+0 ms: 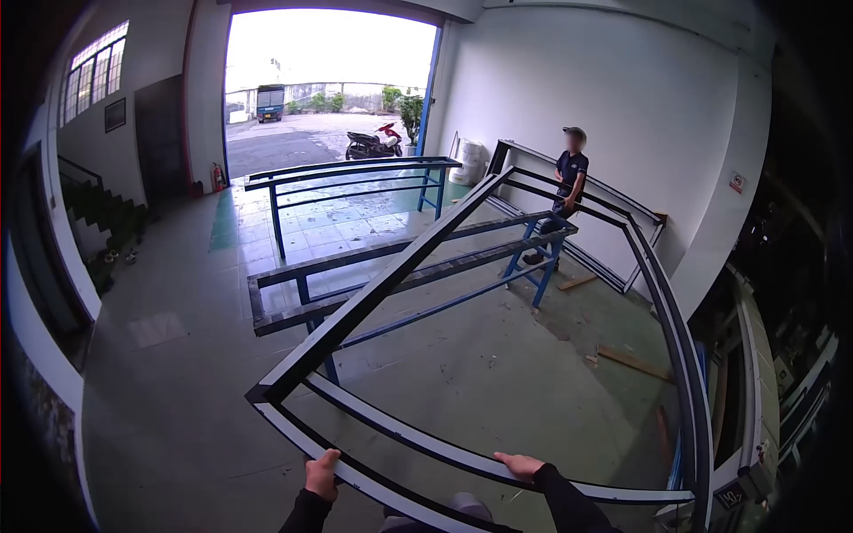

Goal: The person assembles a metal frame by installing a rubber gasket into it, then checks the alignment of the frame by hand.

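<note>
A large metal frame (351, 322), with black and white profiles, stretches from just in front of me to the far side of the room. Low and left of centre, my left hand (322, 475) is closed around its near outer bar, thumb on top. My right hand (522, 467) is closed on the inner bar parallel to it, the fingers partly hidden under the profile. The frame is tilted above the floor and passes over a blue work stand (542, 289). At its far end stands a co-worker (573, 178) with one hand low near the frame.
A second blue stand (346, 167) stands farther back, before the open doorway. Another frame (609, 262) leans against the right wall. Wooden strips (635, 362) lie on the floor at right, near stacked profiles (751, 382). Outside is a parked scooter (373, 144).
</note>
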The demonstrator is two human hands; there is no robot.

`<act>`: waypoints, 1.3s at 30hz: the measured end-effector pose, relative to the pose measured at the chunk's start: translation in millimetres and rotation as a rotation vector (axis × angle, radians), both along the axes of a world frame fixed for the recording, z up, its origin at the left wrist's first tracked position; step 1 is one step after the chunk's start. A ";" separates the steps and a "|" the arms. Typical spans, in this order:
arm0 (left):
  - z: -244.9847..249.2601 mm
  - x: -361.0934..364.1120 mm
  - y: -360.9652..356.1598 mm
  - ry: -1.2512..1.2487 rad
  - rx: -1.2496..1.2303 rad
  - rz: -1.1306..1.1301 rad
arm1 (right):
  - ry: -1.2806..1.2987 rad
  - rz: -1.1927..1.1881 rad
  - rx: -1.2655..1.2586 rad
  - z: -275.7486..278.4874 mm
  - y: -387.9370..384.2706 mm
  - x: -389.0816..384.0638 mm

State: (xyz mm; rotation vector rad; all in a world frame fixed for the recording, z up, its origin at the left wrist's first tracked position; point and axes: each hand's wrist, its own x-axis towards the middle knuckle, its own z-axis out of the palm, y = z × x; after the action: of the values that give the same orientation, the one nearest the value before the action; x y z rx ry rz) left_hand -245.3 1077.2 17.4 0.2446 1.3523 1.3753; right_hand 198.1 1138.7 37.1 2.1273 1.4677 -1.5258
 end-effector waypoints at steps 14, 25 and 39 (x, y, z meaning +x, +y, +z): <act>11.0 -76.9 76.0 0.021 0.086 0.053 | 0.008 0.091 0.003 -21.3 112.6 -67.6; -22.7 -72.4 111.2 0.029 0.072 0.106 | -0.012 0.264 0.056 -26.8 186.1 -69.0; -32.8 -54.8 141.0 0.079 -0.035 0.197 | -0.043 0.438 0.049 -41.5 269.3 -64.0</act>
State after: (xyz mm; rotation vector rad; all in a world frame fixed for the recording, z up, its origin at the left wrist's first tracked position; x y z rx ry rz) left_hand -300.1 1218.2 -15.5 0.1464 1.4963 1.5172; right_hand 134.2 1408.0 -4.4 1.6925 1.8178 -1.2848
